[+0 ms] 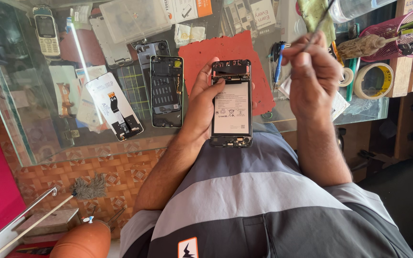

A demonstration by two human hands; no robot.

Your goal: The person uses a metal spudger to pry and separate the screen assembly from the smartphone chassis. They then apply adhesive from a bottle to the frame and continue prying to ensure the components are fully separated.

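The opened smartphone [231, 102], its back cover off and its white-labelled battery showing, was held upright over the near edge of the glass counter [15, 119], just above the person's lap and in front of a red mat [230, 52]. The left hand [201, 107] had closed round the phone's left side, the thumb laid across the upper edge of the battery and the fingers wrapped behind. The right hand [311, 76] was raised to the right of the phone and apart from it, its fingers pinched shut on a thin metal tool [319, 26] that slanted up and away toward the far side of the counter. Just left of the held phone, a second opened phone body [166, 91] lay flat on the glass, and beside that a white back panel with a flex cable [114, 112]. Farther off at the far left corner lay a small keypad phone [47, 29]. To the right of the raised hand sat a roll of tape [374, 80], a blue pen [278, 62] and a pink mesh basket [397, 28] holding tools. Below the counter a small brush [84, 188] lay by the patterned floor.
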